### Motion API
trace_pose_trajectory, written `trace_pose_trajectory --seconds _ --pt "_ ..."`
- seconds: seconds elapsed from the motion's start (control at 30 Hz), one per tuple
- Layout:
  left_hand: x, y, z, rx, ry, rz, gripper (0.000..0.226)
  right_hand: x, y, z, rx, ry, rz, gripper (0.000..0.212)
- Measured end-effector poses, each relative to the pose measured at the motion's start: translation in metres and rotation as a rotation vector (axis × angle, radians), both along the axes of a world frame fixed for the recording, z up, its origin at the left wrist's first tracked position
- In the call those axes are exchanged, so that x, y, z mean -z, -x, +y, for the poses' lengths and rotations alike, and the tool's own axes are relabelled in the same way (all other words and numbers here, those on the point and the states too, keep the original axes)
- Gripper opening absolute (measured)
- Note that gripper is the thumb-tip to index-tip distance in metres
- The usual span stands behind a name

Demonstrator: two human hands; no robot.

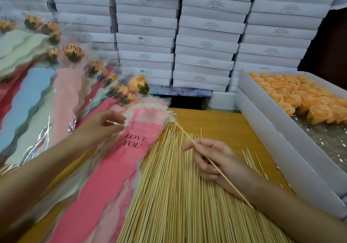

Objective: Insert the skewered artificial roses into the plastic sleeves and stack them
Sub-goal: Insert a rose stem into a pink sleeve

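Rose on its skewer, meeting the sleeve

The rose (139, 84) sits mid-frame, just above the scalloped top of the pink sleeve (131, 148); whether clear film already covers it cannot be told. The right hand (210, 160) pinches the skewer (187, 135) over loose sticks (178, 195); the left hand (105, 124) pinches the sleeve's edge. Next, probably: seat the rose, then lay it on the stack (37, 92) at left.
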State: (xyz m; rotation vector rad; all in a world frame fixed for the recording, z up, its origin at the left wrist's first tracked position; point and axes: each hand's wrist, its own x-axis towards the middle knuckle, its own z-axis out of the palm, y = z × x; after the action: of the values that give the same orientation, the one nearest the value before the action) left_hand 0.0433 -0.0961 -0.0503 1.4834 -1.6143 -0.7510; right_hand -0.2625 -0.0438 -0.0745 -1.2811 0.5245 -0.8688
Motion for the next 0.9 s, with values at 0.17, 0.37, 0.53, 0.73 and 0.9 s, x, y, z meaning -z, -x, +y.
trace_pose_trajectory --seconds 0.17,0.37,0.53,0.73,0.9 --pt "0.014 0.001 0.000 -0.039 -0.016 -0.592 0.044 -0.001 0.002 -0.001 0.175 0.039 -0.075 0.024" --pt "0.016 0.001 0.002 -0.029 -0.003 -0.719 0.059 -0.001 0.002 -0.002 0.308 0.021 -0.088 0.023" --pt "0.019 0.001 0.002 -0.022 0.127 -0.588 0.042 -0.001 0.002 -0.002 0.319 0.025 -0.064 0.022" --pt "0.023 -0.003 -0.003 -0.050 0.286 -0.406 0.041 -0.001 0.002 -0.002 0.328 0.020 -0.047 0.023" --pt "0.019 -0.002 0.000 -0.025 0.311 -0.288 0.032 -0.001 0.002 -0.002 0.332 0.022 -0.050 0.022"
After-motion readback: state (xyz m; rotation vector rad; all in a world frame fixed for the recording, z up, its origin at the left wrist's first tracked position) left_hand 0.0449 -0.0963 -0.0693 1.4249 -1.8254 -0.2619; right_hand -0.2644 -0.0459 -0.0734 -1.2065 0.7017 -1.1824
